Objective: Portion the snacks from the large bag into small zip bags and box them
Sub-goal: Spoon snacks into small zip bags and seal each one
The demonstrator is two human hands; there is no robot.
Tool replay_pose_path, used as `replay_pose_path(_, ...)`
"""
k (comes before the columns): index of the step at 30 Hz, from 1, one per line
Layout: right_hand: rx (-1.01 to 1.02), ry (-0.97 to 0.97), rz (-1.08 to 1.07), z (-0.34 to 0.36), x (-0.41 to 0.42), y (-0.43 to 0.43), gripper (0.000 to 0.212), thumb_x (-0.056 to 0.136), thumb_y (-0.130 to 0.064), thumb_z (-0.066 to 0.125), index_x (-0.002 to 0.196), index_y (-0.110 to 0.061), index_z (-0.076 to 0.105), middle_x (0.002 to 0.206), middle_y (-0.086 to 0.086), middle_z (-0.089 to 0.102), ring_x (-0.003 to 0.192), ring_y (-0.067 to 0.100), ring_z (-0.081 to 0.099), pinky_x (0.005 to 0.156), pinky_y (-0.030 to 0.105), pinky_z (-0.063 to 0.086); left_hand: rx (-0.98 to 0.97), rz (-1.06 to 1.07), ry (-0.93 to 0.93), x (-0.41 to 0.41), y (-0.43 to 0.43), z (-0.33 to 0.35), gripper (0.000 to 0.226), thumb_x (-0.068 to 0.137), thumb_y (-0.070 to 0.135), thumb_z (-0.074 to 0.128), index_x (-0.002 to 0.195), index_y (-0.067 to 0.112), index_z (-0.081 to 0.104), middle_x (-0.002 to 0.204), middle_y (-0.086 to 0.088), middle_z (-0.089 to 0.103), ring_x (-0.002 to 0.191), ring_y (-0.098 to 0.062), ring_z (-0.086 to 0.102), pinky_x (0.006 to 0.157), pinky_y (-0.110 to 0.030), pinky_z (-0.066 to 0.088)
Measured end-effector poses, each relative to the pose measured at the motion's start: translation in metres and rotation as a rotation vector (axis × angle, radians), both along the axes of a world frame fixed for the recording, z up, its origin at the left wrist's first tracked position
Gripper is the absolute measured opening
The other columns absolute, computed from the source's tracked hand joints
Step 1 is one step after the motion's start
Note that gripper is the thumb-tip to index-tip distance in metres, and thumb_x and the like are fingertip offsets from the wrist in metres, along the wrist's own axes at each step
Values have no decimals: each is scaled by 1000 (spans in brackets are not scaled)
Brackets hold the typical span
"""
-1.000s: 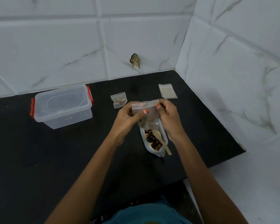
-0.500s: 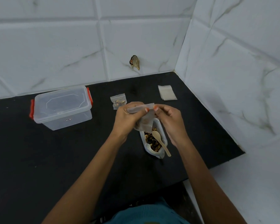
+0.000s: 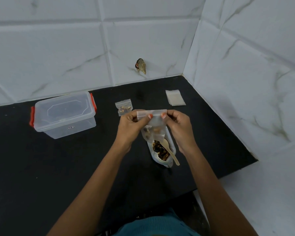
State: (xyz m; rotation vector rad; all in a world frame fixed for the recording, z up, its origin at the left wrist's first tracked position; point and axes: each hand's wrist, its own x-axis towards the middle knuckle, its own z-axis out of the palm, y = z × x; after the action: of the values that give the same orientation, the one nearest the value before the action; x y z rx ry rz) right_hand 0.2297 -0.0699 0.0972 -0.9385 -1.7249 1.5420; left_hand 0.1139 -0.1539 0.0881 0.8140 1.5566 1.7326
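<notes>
Both hands hold a small clear zip bag [image 3: 154,126] with snacks in its bottom, above the counter. My left hand [image 3: 130,125] pinches the left end of its top strip, my right hand [image 3: 178,124] pinches the right end. Below it lies the large open snack bag [image 3: 162,151] with dark snacks and a wooden spoon [image 3: 170,153] resting in it. A filled small zip bag [image 3: 123,107] lies behind my left hand. A clear box with a lid and red clips [image 3: 64,114] stands at the left. A stack of flat unfilled zip bags [image 3: 175,97] lies at the back right.
The black counter [image 3: 41,167] meets white marble-look tiled walls at the back and right, forming a corner. A small brownish thing [image 3: 140,65] sticks to the back wall. The counter's front edge runs near my teal garment [image 3: 153,225].
The small bag was tilted and folded half a second ago; now it hangs upright with its top strip stretched level between my two hands, which sit slightly higher and wider apart.
</notes>
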Motion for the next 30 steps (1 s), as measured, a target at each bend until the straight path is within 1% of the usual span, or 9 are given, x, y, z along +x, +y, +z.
replay_pose_path(4,-213,106,58,0,2,-2,17,93,-19,51,88,-16,68,93,11,69,92,27,66,83,39,54,-14,-5,48,0,1,3,9,86,6,59,92,9,65,78,4,70,71,-3,68,63,-15,53)
replay_pose_path(5,-202,99,61,0,2,-2,14,91,-19,54,87,-16,68,93,11,70,92,26,67,83,40,54,-13,-3,52,1,1,4,8,86,6,59,90,10,65,74,5,70,70,-4,68,62,-15,53)
replay_pose_path(8,-64,18,36,1,1,-3,10,85,-12,62,93,-12,68,93,7,70,89,17,66,78,27,54,-10,-26,68,2,2,3,9,86,5,60,91,8,66,72,7,71,71,-5,69,61,-14,53)
replay_pose_path(10,-44,30,-15,2,-1,-4,11,83,-5,62,93,-7,68,88,5,68,81,10,65,69,16,52,-12,-38,72,2,3,1,13,84,6,62,95,5,66,81,3,72,76,-7,69,65,-16,53)
replay_pose_path(12,-44,56,-53,4,-1,-5,10,83,0,61,88,-5,67,83,4,66,76,8,63,64,13,51,-7,-41,60,3,2,0,17,82,7,63,99,3,66,90,-4,71,80,-8,69,69,-17,54)
replay_pose_path(17,-91,109,-89,6,1,-2,14,83,3,59,86,-7,68,81,4,67,69,1,65,60,11,49,50,35,48,7,0,2,20,84,1,60,102,7,64,90,3,67,80,3,66,68,-10,50)
replay_pose_path(21,-190,102,-2,6,7,0,13,85,-2,57,89,-7,68,88,9,69,83,15,67,68,20,53,56,28,66,4,-1,2,16,85,0,59,98,6,66,90,0,66,79,2,65,69,-10,49)
replay_pose_path(24,-271,132,38,6,8,-1,11,86,-5,57,87,-7,67,87,11,68,85,21,66,76,31,55,56,31,67,5,0,2,15,84,0,60,94,8,67,90,-2,67,79,-2,66,71,-13,51)
replay_pose_path(30,-130,35,10,7,9,-3,9,80,-4,65,84,-11,69,84,3,68,75,4,66,63,15,52,20,21,66,9,0,-1,11,83,4,63,91,8,69,91,-5,69,81,-5,66,74,-16,52)
